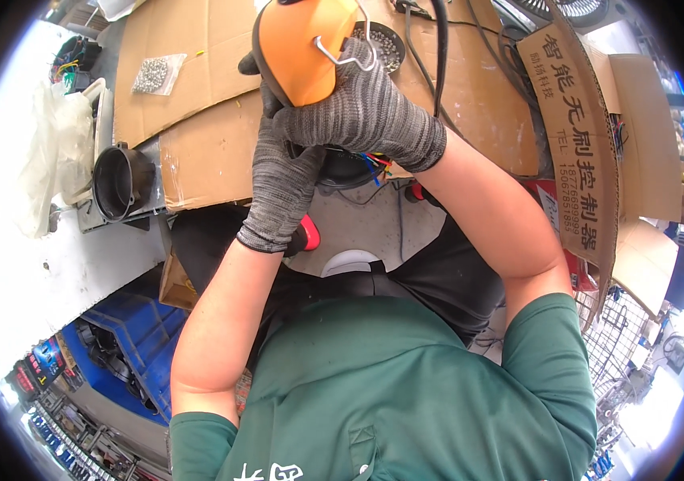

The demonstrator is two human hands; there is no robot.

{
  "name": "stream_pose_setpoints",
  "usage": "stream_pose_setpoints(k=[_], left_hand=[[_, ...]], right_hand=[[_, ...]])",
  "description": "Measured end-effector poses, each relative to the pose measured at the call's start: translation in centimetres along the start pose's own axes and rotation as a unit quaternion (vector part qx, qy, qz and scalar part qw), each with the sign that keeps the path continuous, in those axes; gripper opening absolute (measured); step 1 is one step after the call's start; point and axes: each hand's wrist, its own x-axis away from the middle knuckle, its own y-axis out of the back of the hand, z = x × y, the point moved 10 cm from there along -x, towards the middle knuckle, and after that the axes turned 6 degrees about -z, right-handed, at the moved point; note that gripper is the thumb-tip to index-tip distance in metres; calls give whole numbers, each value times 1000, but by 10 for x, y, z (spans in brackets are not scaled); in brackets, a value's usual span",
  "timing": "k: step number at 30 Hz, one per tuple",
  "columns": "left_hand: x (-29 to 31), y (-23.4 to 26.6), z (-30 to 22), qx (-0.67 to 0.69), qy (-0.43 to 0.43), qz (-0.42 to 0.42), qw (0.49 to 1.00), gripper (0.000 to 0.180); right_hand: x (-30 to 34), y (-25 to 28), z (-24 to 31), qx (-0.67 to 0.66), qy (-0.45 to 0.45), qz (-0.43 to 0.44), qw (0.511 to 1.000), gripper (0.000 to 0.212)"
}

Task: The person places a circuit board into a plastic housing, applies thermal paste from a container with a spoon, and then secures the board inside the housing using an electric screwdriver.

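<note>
Both my hands wear grey knit gloves and are raised together over the near edge of the cardboard-covered bench. Between them is an orange housing with a black edge (298, 56), seemingly part of a power tool, with a bent metal wire hook (350, 58) on its right side. My right hand (370, 108) is closed around its lower right side. From below and to the left, my left hand (282, 160) grips it, fingers partly hidden behind the housing. Just under my right hand, red, blue and yellow wires (375, 164) show beside a black round part (346, 170).
A round dish of small metal parts (390, 48) sits behind my right hand. To the left lie a clear bag of screws (157, 74) and a black cylindrical housing (121, 180). A black cable (440, 56) hangs near my right wrist. Cardboard boxes (574, 144) stand at right.
</note>
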Motion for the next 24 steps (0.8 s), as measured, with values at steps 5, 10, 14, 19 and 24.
stream_pose_setpoints(k=[5,10,14,19,24], left_hand=[[1,4,20,-22,-8,-21,1000,40],[4,-10,49,181,17,-5,983,46],[12,-16,63,342,159,-6,926,48],[7,-9,12,-140,-13,38,989,57],[19,1,24,257,146,-54,954,57]], right_hand=[[-2,-6,12,45,32,0,998,39],[-1,-8,15,45,21,7,999,33],[-1,-18,5,139,5,78,987,66],[-4,-9,9,122,20,24,992,44],[-4,35,45,-20,11,-61,998,31]])
